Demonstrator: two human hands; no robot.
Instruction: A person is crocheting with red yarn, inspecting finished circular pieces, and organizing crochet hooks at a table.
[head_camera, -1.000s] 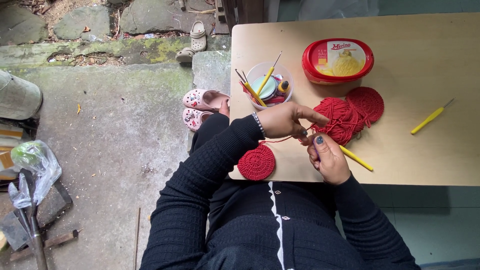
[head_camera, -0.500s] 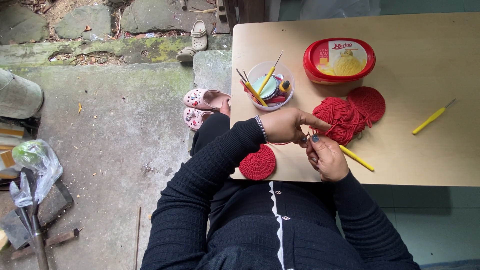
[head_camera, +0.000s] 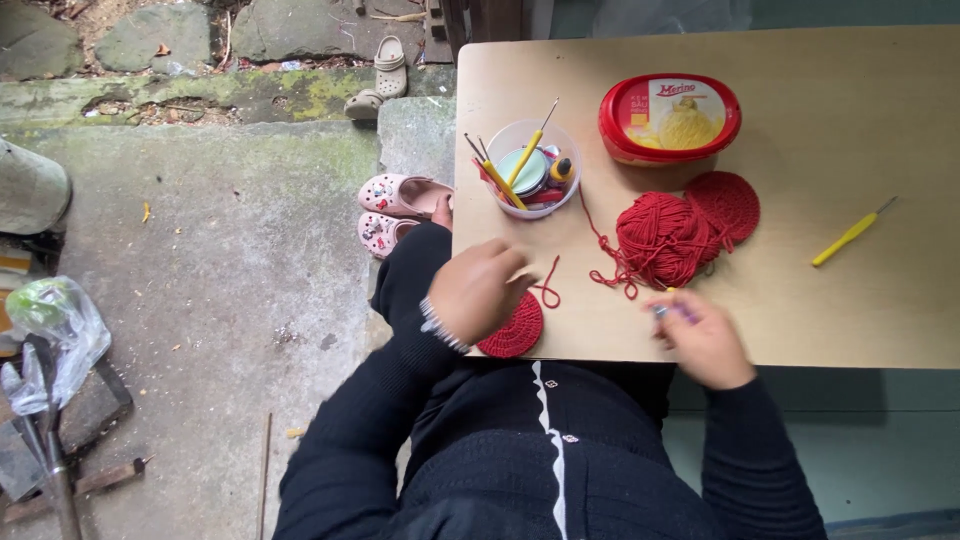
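Observation:
My left hand (head_camera: 480, 290) hovers palm down at the table's near edge, covering the top of a flat red crocheted round (head_camera: 518, 332). Its fingers are blurred and loosely bent beside a loop of red yarn strand (head_camera: 546, 291). My right hand (head_camera: 702, 340) is closed at the near edge, with the yellow end of a crochet hook (head_camera: 668, 292) poking out of it. A ball of red yarn (head_camera: 660, 238) lies just beyond that hand. The ball overlaps a second red crocheted round (head_camera: 728, 200).
On the wooden table (head_camera: 850, 120) stand a clear cup of hooks and small tools (head_camera: 527, 170) and a red-lidded plastic tub (head_camera: 668, 117). A spare yellow crochet hook (head_camera: 850, 234) lies to the right. Pink clogs (head_camera: 395, 210) sit on the concrete below.
My hands were together at the yarn strand and have moved apart. The left went down-left onto the crocheted round. The right slid right along the table edge over the yellow hook.

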